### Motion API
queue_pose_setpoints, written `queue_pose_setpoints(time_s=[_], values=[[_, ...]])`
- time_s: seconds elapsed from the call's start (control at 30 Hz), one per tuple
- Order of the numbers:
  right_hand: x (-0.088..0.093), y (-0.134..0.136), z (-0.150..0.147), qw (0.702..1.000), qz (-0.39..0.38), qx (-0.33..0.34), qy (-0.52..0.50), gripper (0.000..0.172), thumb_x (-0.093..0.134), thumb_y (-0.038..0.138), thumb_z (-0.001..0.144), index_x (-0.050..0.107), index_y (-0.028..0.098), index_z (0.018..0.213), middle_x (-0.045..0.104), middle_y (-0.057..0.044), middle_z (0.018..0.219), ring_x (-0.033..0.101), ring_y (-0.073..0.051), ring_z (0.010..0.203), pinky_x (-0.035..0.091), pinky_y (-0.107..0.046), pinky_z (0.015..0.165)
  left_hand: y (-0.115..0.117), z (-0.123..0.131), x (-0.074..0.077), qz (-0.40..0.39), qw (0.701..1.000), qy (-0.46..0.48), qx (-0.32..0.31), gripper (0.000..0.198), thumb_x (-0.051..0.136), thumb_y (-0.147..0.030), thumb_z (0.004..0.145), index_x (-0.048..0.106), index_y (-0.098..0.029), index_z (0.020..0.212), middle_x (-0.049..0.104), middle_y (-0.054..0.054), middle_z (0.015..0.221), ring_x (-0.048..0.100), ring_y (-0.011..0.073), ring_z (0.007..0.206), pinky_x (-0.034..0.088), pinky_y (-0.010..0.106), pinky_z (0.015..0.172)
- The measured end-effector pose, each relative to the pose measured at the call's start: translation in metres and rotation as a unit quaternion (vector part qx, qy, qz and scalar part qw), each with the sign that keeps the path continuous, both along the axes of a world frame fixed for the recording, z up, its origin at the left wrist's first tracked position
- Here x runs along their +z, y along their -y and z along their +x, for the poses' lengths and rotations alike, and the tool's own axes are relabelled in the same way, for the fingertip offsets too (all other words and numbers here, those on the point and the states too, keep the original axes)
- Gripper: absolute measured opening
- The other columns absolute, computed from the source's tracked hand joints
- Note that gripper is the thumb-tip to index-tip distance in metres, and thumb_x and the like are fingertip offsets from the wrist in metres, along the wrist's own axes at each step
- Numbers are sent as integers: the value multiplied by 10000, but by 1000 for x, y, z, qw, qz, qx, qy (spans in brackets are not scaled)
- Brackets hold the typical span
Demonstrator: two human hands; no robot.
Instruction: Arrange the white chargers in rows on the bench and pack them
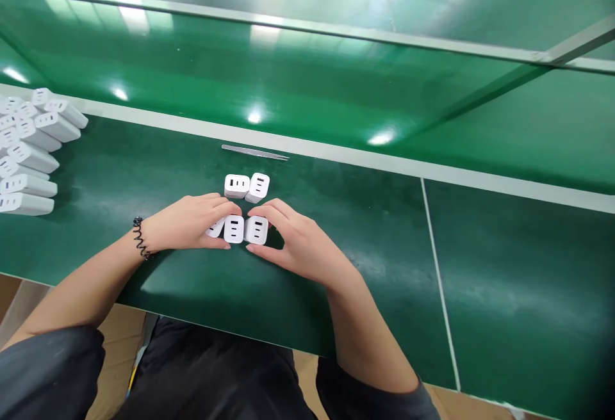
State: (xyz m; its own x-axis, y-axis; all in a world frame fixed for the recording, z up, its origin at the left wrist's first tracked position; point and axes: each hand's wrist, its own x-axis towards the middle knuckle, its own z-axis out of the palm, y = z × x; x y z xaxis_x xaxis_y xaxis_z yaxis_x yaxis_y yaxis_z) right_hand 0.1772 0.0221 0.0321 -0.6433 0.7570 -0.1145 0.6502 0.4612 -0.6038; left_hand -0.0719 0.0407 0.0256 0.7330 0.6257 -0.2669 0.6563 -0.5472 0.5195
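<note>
Three white USB chargers stand in a row in front of me, ports facing up. My left hand closes around the left end of the row, partly hiding the leftmost charger and reaching the middle charger. At the other end, my right hand has thumb and fingers around the right charger. Just beyond the row are two more: one charger turned sideways and a slightly tilted charger, which neither hand holds.
Metal tweezers lie farther back on the green table. Many more white chargers are grouped at the far left. A green panel with a ledge rises behind. A pale seam crosses the tabletop at right.
</note>
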Motion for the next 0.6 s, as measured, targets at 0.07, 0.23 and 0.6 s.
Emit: queue_pose_setpoints(time_s=[0.07,0.23,0.6], values=[[-1,1,-3,1000,-12,9,-18,357,711,297,861,533,224,1161,605,-47,1077,627,-176,821,541,-321,665,2,3,-2,8,1000,6,-7,437,692,-420,882,523,-207,1224,636,45,1097,602,214,1012,446,284,743],[2,-1,1,995,-70,14,-68,506,798,387,783,533,228,1184,598,-53,1108,631,-161,806,571,-325,688,6,2,-1,0,1000,12,-16,543,704,-479,864,493,-202,1281,642,56,1145,611,219,1039,447,286,763],[-42,-25,-1,952,23,-230,-200,489,660,365,843,518,250,1297,646,-77,1199,648,-169,809,545,-352,716,-11,-7,-5,-14,970,101,219,364,614,-548,885,560,-203,986,669,16,893,625,164,773,469,294,684]])
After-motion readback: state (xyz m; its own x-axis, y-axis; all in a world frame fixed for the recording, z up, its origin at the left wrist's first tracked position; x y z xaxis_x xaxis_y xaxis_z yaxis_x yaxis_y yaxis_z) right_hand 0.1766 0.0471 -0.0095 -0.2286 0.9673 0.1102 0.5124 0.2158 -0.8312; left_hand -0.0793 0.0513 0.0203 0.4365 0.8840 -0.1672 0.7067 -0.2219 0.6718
